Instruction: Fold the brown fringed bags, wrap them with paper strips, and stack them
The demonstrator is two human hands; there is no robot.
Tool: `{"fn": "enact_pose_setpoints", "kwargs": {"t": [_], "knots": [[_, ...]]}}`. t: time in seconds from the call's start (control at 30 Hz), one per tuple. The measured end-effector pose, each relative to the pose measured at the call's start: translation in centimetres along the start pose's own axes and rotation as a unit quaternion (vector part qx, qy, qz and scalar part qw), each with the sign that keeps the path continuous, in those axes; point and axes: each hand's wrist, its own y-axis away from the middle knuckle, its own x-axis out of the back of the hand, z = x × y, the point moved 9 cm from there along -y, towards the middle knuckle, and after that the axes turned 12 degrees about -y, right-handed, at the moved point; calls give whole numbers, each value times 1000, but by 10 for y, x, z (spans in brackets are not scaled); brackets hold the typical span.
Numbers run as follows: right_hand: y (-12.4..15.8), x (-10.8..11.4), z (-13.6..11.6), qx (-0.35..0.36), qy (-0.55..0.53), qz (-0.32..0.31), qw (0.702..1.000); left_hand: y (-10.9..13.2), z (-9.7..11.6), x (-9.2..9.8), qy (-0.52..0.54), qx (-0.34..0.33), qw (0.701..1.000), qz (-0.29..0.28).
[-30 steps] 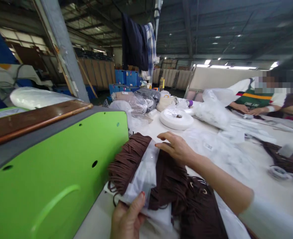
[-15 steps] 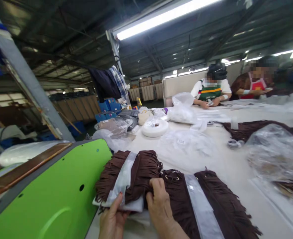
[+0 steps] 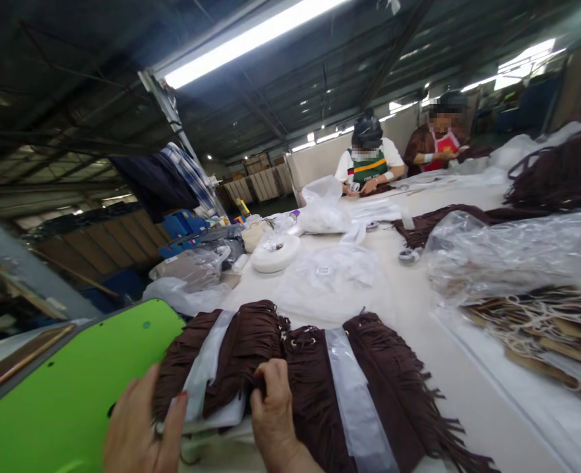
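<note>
Two dark brown fringed pieces lie side by side on the white table in front of me. The left fringed piece [image 3: 244, 338] has a pale translucent strip [image 3: 206, 361] across it and a white sheet [image 3: 226, 415] under its near edge. My right hand [image 3: 275, 414] pinches that piece's near right edge between thumb and fingers. My left hand [image 3: 145, 427] is raised at its left side, fingers apart, holding nothing. The right fringed piece [image 3: 394, 374] has metal eyelets and a similar strip [image 3: 357, 394]; it lies just right of my right hand.
A bright green panel [image 3: 88, 374] stands at my left. Farther back are a white tape roll [image 3: 275, 255], clear plastic bags [image 3: 325, 276] and a small grey roll [image 3: 409, 256]. Stringed brown tags [image 3: 551, 328] lie at right. Two people [image 3: 369, 161] work across the table.
My left hand has let go of the left fringed piece's near edge and moved left, fingers spreading. My right hand keeps its pinch. The view has turned to the right.
</note>
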Motion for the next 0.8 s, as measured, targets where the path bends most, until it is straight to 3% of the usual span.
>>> {"fn": "enact_pose_setpoints", "kwargs": {"t": [0.03,0.1,0.17,0.23,0.33,0.4,0.47,0.5,0.53,0.6,0.67,0.73,0.8], "knots": [[0,-1,-1,-5,6,-9,1000,-6,14,-15,-50,-84,994,-39],[-4,0,-8,-9,19,-37,999,-10,25,-47,-105,-166,976,-94],[-13,10,-18,-9,37,-101,994,-8,24,-71,-135,-191,965,-121],[-26,33,-27,-7,69,-186,980,-6,21,-80,-147,-189,962,-131],[-48,103,-37,27,176,-215,960,-4,22,-65,-121,-150,973,-127],[-48,138,-41,80,255,-266,926,1,27,-36,-82,-103,989,-68],[-26,152,-44,156,290,-362,872,21,41,-9,-8,-78,997,-8],[-11,156,-46,199,311,-391,843,36,50,-5,55,-63,996,-10],[4,157,-46,238,335,-406,816,52,56,-11,135,-26,989,-53],[28,153,-45,301,388,-398,774,91,64,-47,273,126,933,-198],[45,145,-40,340,436,-373,745,135,72,-86,371,299,823,-310],[56,139,-33,370,458,-358,724,161,83,-113,440,415,716,-350],[63,137,-30,406,450,-341,718,167,87,-128,480,470,654,-349]]}}
